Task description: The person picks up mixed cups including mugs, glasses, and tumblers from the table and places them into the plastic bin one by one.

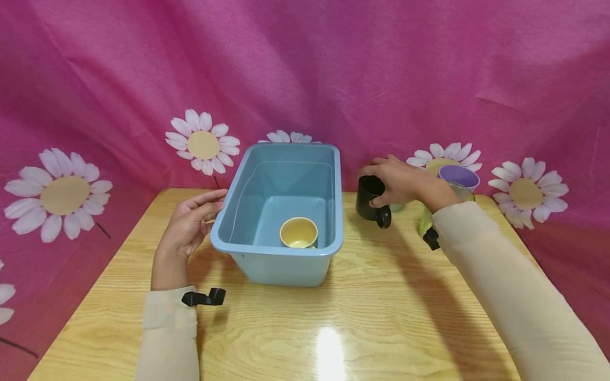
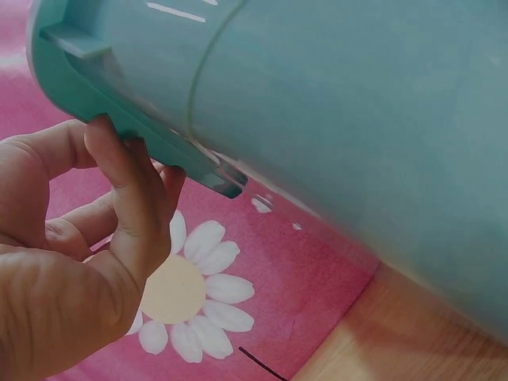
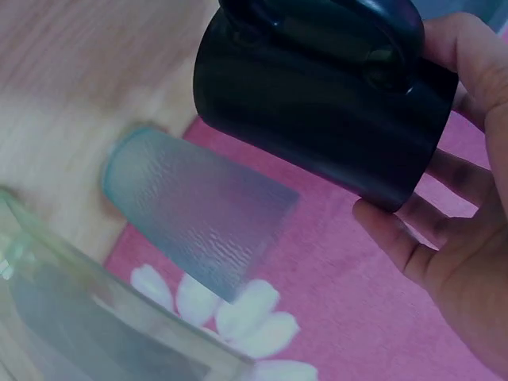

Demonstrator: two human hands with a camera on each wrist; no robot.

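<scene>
A blue plastic tub (image 1: 276, 267) stands on the table, with a yellow cup (image 1: 298, 233) inside near its front wall. My left hand (image 1: 188, 222) is at the tub's left rim; in the left wrist view its bent fingers (image 2: 119, 167) hold the rim's edge from outside. To the right of the tub, my right hand (image 1: 400, 182) grips a black mug (image 1: 366, 203) by its rim from above, thumb at the near side and fingers behind. The mug is upright, its handle pointing toward me and to the right. In the right wrist view the mug (image 3: 309, 103) hides part of the fingers.
Just beyond the mug stands a frosted ribbed glass (image 3: 198, 206). Farther right, a purple vessel (image 1: 459, 176) and a clear greenish glass vessel (image 3: 95, 309) are partly hidden by my right forearm. A pink flowered cloth (image 1: 381, 79) hangs behind the wooden table (image 1: 267, 328).
</scene>
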